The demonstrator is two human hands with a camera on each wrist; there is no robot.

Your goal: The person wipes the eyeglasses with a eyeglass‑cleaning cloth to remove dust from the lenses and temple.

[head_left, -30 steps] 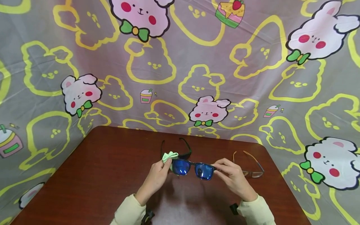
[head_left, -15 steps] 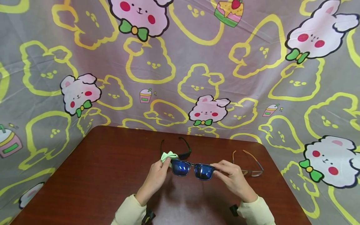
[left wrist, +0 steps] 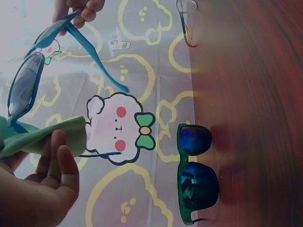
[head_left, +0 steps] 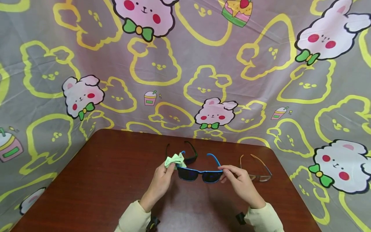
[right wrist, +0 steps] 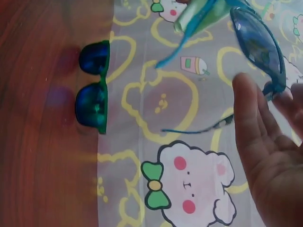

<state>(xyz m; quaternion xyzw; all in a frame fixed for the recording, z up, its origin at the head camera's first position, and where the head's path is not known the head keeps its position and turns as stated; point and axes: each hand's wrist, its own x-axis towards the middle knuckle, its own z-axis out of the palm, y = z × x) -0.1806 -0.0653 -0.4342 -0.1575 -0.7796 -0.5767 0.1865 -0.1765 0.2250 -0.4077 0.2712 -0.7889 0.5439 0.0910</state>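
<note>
Blue-framed sunglasses [head_left: 200, 175] with dark lenses are held up above the table between both hands, their blue arms unfolded and pointing away. My left hand [head_left: 159, 182] pinches their left end through a pale green cloth [head_left: 175, 160]; in the left wrist view the cloth [left wrist: 52, 137] wraps that corner. At the other end, my right hand [head_left: 239, 183] pinches the corner by the hinge between thumb and fingers. Behind them on the table stand green-framed sunglasses [left wrist: 199, 191] with mirrored blue-green lenses, partly covered by the cloth in the head view.
Clear-lensed eyeglasses [head_left: 264, 178] with yellowish-brown arms lie on the table to the right, just behind my right hand. The dark red-brown table [head_left: 110, 167] ends at a grey curtain [head_left: 174, 71] with cartoon rabbits, which surrounds its back and sides.
The held sunglasses have tilted, so their blue top edge and unfolded arms now show instead of the mirrored lens fronts. Both hands keep their hold, and the cloth has shifted slightly.
</note>
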